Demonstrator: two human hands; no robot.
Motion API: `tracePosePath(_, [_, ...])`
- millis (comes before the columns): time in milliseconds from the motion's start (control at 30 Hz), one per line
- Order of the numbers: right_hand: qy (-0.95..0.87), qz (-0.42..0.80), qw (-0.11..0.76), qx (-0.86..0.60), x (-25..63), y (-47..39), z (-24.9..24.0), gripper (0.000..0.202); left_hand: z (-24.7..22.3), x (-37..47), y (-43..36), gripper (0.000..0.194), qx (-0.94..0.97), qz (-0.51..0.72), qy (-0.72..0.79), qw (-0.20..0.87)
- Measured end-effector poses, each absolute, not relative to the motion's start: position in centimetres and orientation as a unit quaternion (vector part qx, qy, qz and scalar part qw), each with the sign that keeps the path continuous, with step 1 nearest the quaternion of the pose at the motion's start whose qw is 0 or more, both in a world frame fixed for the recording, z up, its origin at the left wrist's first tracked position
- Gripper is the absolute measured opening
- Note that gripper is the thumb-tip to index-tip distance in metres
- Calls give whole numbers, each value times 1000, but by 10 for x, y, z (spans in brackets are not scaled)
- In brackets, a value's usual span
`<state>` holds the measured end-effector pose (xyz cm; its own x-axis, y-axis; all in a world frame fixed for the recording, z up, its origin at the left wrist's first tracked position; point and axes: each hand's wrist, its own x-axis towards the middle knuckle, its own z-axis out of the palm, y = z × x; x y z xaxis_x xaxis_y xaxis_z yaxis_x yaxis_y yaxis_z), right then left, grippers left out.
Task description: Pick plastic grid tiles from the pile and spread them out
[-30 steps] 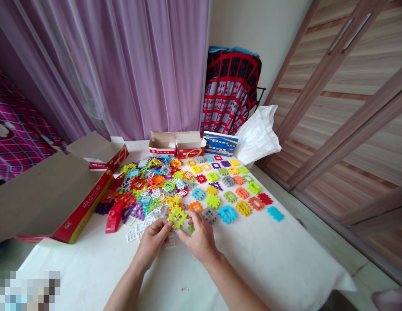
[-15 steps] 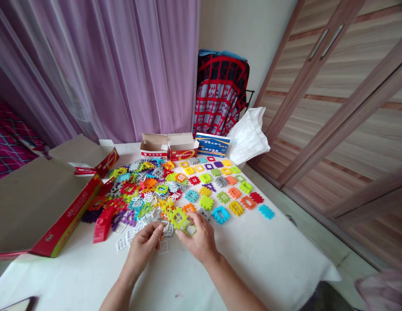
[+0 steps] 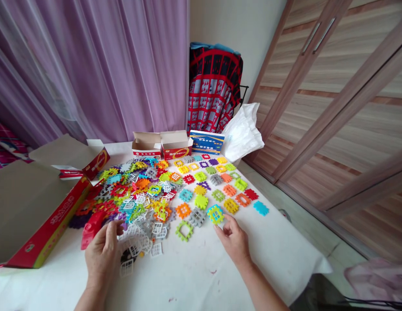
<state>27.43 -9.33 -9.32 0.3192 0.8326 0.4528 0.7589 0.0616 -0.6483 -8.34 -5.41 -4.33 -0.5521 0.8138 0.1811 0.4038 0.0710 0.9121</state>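
My right hand (image 3: 233, 239) pinches the edge of a lime-green notched building block with a window grid (image 3: 215, 214), thumb at its lower edge and fingers at its right. Bright blue shows around that block, from the blue notched frame under it. To its left lie a grey window block (image 3: 197, 217) and a lime-green open frame block (image 3: 190, 236). My left hand (image 3: 102, 248) hovers at the near left of the mixed pile, thumb and forefinger apart, with nothing visible in it. Beside it are loose white window pieces (image 3: 157, 249) and a red block (image 3: 92, 226).
Several colored blocks stand spread in rows at right, ending near a light blue block (image 3: 261, 208). A large open box (image 3: 63, 222) lies at left. Small red boxes (image 3: 176, 151), a blue box (image 3: 206, 143) and a white bag (image 3: 242, 131) line the back.
My right hand has moved right, bringing the lime-green window block over the blue frame. The lime-green open frame now lies on the table. My left hand has moved left toward the pile's near edge.
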Motion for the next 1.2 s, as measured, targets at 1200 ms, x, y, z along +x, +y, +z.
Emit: tracePosePath(1200, [-699,86,278,-653,199,-97,-73,38,-47,-84,-50,58,412,548,679,262])
